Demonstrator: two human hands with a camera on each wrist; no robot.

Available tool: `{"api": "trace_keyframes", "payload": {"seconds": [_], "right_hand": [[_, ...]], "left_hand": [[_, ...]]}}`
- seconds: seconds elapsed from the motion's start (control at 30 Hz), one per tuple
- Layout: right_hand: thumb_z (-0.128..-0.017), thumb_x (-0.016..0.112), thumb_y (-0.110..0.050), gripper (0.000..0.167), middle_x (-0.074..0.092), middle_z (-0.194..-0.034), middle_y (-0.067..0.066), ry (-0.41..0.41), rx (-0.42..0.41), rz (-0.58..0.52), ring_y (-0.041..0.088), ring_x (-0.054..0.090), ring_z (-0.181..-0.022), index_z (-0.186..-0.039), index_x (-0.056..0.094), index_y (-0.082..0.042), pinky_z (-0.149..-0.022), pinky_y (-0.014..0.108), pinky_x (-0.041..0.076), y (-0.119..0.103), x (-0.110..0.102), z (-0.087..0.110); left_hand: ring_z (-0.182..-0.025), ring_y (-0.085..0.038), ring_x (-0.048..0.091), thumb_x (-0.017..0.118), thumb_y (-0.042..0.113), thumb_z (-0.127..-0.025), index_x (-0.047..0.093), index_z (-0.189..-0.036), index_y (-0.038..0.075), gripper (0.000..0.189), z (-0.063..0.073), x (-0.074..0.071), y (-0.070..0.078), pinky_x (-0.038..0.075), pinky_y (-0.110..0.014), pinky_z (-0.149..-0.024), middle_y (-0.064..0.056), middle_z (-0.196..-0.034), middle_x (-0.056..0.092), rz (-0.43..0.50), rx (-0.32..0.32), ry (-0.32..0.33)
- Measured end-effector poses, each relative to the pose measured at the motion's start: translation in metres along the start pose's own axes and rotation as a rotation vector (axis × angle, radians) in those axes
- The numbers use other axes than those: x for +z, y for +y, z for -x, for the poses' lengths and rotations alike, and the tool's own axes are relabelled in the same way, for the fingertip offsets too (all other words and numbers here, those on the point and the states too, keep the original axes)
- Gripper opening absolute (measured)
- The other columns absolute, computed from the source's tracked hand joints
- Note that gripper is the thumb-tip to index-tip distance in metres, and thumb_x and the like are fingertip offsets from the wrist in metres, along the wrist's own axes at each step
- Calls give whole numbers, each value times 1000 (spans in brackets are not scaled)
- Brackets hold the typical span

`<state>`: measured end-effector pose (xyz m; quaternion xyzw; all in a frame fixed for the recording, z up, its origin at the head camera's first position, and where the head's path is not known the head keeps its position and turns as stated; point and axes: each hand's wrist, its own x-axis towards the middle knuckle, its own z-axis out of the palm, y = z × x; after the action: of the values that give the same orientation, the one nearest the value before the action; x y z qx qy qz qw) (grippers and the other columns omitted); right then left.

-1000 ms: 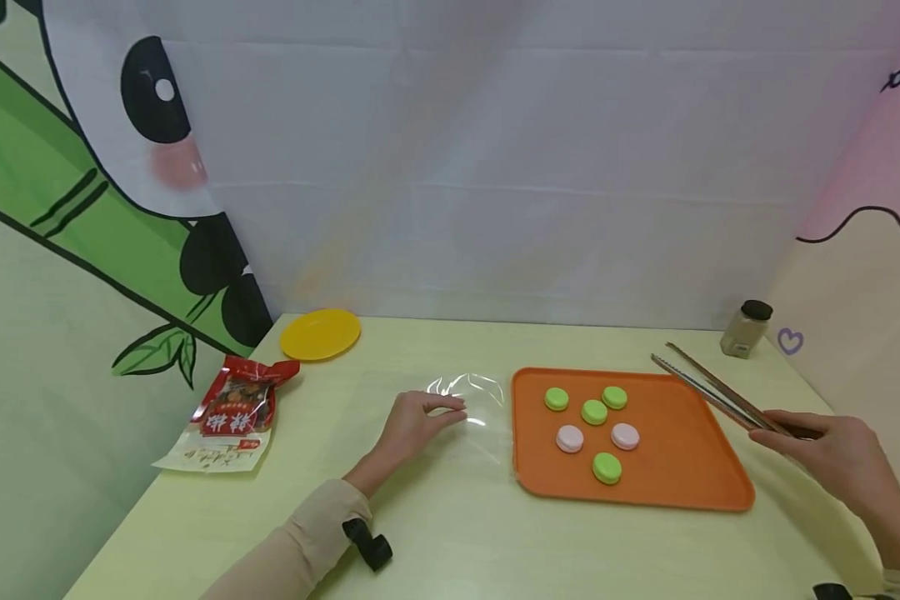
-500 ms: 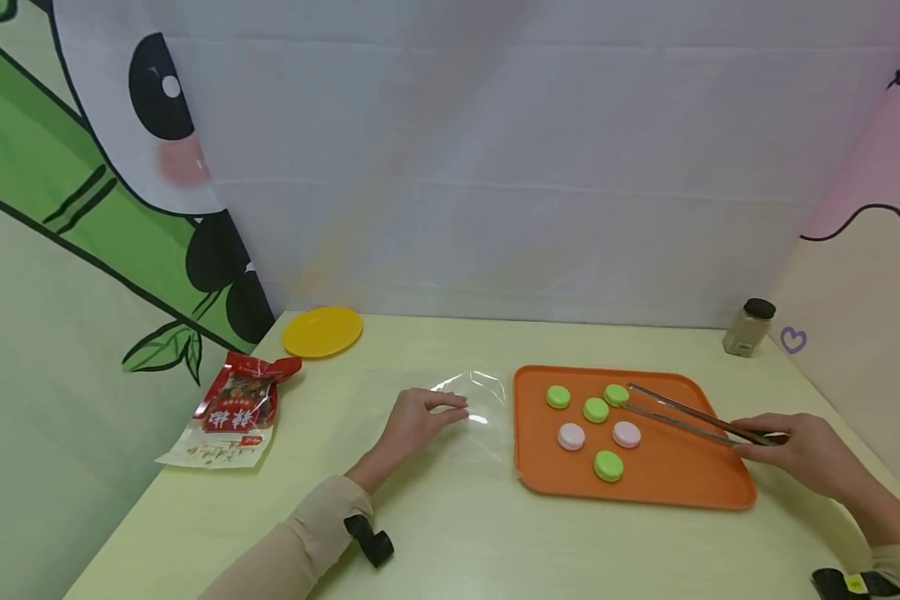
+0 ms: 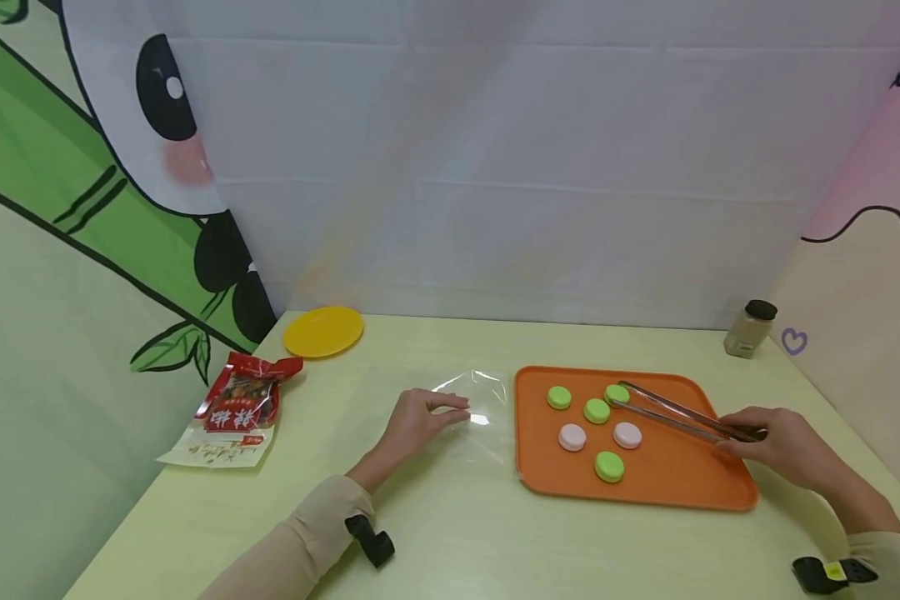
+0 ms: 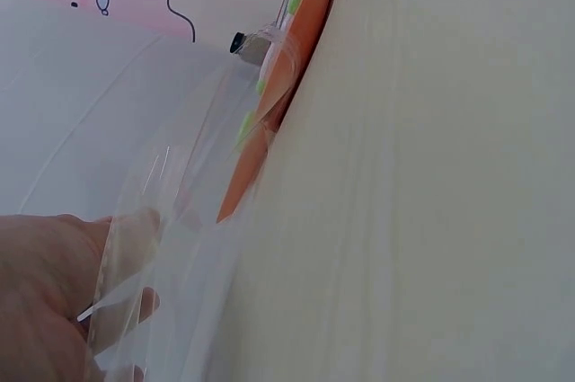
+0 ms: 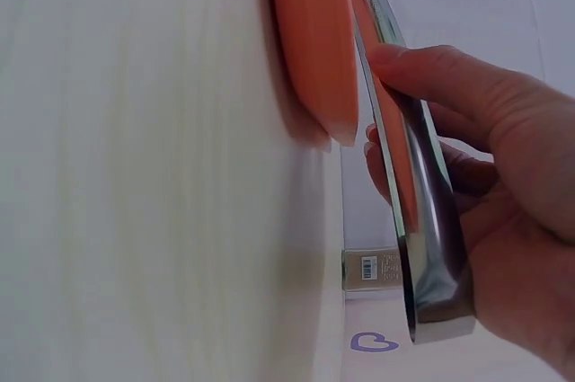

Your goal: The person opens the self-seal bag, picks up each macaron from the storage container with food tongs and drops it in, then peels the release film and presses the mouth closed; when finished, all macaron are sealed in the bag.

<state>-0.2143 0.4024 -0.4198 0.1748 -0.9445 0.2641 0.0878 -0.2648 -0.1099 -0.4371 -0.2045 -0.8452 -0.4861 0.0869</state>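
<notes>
My left hand [image 3: 423, 421] holds a clear plastic bag [image 3: 480, 392] beside the left edge of an orange tray [image 3: 682, 479]. In the left wrist view its fingertips show through the bag's film [image 4: 193, 274], thumb and fingers a little apart. Several green macarons and two pale pink macarons [image 3: 572, 437] lie on the tray. With thumb and fingers my right hand [image 3: 783, 446] grips metal tongs [image 3: 675, 417]. The tips of these tongs lie on either side of the back right green macaron [image 3: 617, 394]. Up close, the right wrist view shows the closed bend of the tongs [image 5: 436, 292].
On the pale table [image 3: 450, 533], a red and white food packet [image 3: 232, 412] lies at the left. A yellow plate [image 3: 324, 332] sits at the back left, and a black-lidded jar [image 3: 750, 331] stands at the back right. A printed cloth [image 3: 495, 167] hangs behind.
My right hand has brought the tongs left and down over the tray, and their tips have narrowed around the back right green macaron. My left hand stays in place with the bag.
</notes>
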Motion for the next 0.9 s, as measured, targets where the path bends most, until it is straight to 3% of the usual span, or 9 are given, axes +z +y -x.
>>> {"api": "trace_keyframes", "payload": {"seconds": [0.1, 0.33, 0.57, 0.73, 0.9], "right_hand": [[-78, 85, -10, 23, 70, -89, 1, 16, -31, -12, -3, 57, -74, -97, 76, 0, -59, 20, 51, -1, 1, 1], [-81, 83, -9, 23, 69, -88, -3, -17, -18, -25, -2, 57, -73, -99, 76, 1, -59, 21, 52, 0, 0, 1], [-77, 84, -3, 21, 68, -87, -6, 40, -90, 40, -4, 56, -71, -96, 76, -2, -58, 19, 51, -5, -5, 0], [-76, 83, 1, 21, 67, -86, -8, 62, -140, 18, -2, 57, -70, -94, 76, -3, -57, 17, 50, -20, -8, -5], [-77, 82, 2, 19, 64, -84, -13, 26, -190, -45, 1, 52, -68, -94, 76, -5, -55, 20, 47, -46, -2, -17]], "left_hand": [[-102, -22, 71, 85, 12, -79, 82, -95, 6, 17, 0, 0, 0, 54, -41, -94, 1, -94, 77, -3, -14, -4], [-102, -22, 71, 85, 11, -78, 82, -94, 7, 16, 0, 1, 0, 54, -41, -93, 0, -93, 77, 15, -20, -1], [-103, -23, 71, 85, 14, -79, 82, -94, 7, 17, 0, 1, 0, 54, -41, -94, 1, -93, 77, 4, -19, 1], [-104, -23, 70, 85, 13, -79, 82, -94, 7, 17, 0, 0, 0, 54, -41, -94, 1, -93, 77, -2, -26, 1], [-102, -23, 71, 85, 13, -79, 82, -94, 6, 17, -1, 1, -1, 54, -40, -93, 0, -92, 77, -1, -4, -1]]}}
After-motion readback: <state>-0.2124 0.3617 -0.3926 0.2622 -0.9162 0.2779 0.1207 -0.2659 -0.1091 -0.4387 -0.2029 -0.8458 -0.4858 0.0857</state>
